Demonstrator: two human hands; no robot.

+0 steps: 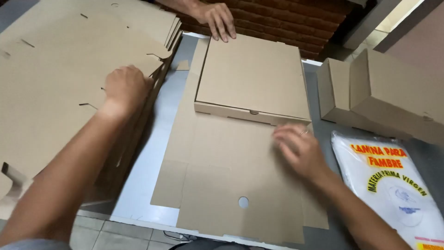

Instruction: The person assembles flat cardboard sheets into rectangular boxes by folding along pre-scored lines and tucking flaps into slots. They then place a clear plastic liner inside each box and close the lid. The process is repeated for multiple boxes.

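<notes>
A flat brown cardboard box blank (222,176) with a round hole lies on the table in front of me. My right hand (298,150) rests on its right part, fingers spread, close to a folded flat cardboard box (254,76) that sits on the blank's far end. My left hand (126,89) presses on the edge of a tall stack of cardboard blanks (55,74) at the left, fingers curled over the top sheets. Another person's hand (218,21) touches the folded box's far edge.
Two folded cardboard boxes (384,92) stand at the right. A white plastic packet with printed lettering (393,190) lies at the near right. The grey table surface (152,157) shows between stack and blank. A brick wall (296,18) runs behind.
</notes>
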